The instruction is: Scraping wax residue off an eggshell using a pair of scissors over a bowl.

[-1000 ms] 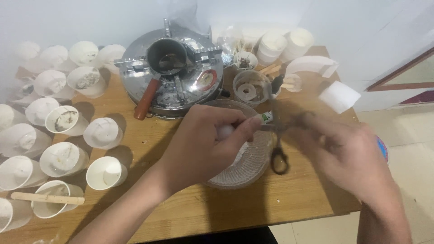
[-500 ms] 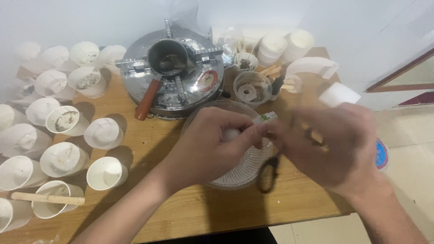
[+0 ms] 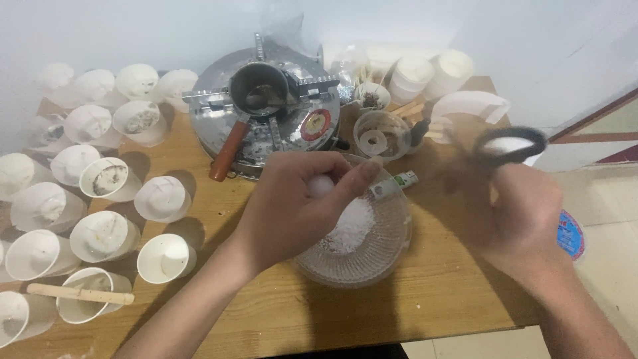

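Pinched in the left hand [image 3: 292, 206] is a small white lump [image 3: 320, 185], thumb and fingers closed round it just above the near-left rim of a clear ribbed glass bowl [image 3: 372, 256]. That bowl sits on the wooden worktop [image 3: 432, 292] near the front edge and holds a heap of white flakes [image 3: 349, 229]. A small white and green tube [image 3: 393, 185] lies on the bowl's far rim, beside the thumb tip.

Off to the right, the right hand [image 3: 525, 213] is blurred; its grip is closed through the black handle loop of a pair of scissors [image 3: 508, 141], raised above the worktop. The blades cannot be made out.

Farther back stands a round metal stove [image 3: 266, 110] with a dark pot on top and a brown handle [image 3: 227, 151] pointing toward the near left. A small clear jar [image 3: 381, 135] stands just right of it. White paper cups [image 3: 163, 256] crowd the left side of the worktop, some with pale filling, and a wooden stick [image 3: 80, 293] lies across one at the near left.
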